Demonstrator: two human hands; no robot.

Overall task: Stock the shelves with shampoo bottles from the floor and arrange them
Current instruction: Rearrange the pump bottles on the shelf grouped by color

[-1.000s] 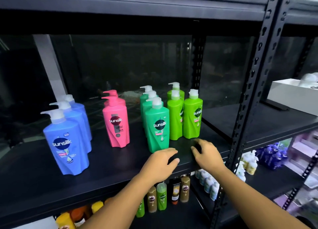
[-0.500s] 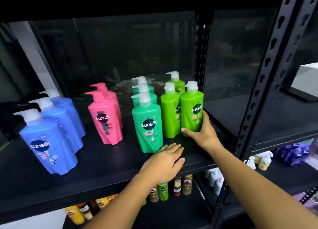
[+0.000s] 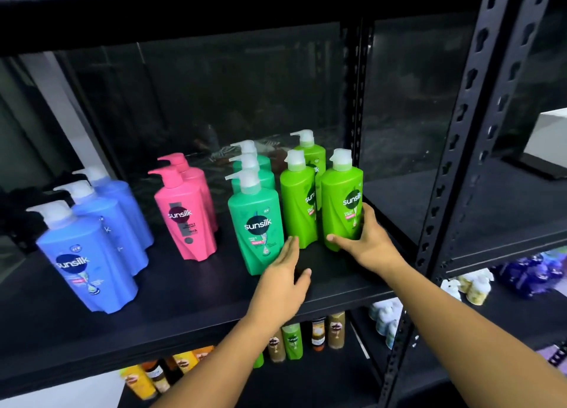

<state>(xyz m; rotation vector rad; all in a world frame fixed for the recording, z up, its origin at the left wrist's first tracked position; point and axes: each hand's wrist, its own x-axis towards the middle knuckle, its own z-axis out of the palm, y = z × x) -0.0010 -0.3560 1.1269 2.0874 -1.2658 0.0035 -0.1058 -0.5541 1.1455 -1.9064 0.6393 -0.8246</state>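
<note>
Single head-worn view.
Wide-angle camera faces forward and slightly downward, near the front edge of the black metal shelf board (image 3: pixel 190 291).

A dark, glossy panel (image 3: pixel 214 101) fills the background and faintly reflects the room. At its left edge a pale column (image 3: pixel 61 101) slants upward. At the far right a white box (image 3: pixel 550 137) sits on a neighbouring rack (image 3: pixel 491 211) — only part of the box shows. Low in the view stand rows of smaller containers: yellow and orange bottles (image 3: pixel 159 374) at the left, brown and green bottles (image 3: pixel 306 337) in the middle, and whitish bottles (image 3: pixel 383 318) just to their right. Further right, on the rack's lower level, cream pump bottles (image 3: pixel 472 288) stand beside purple bottles (image 3: pixel 530 272) — blurred, with unreadable labels.
</note>
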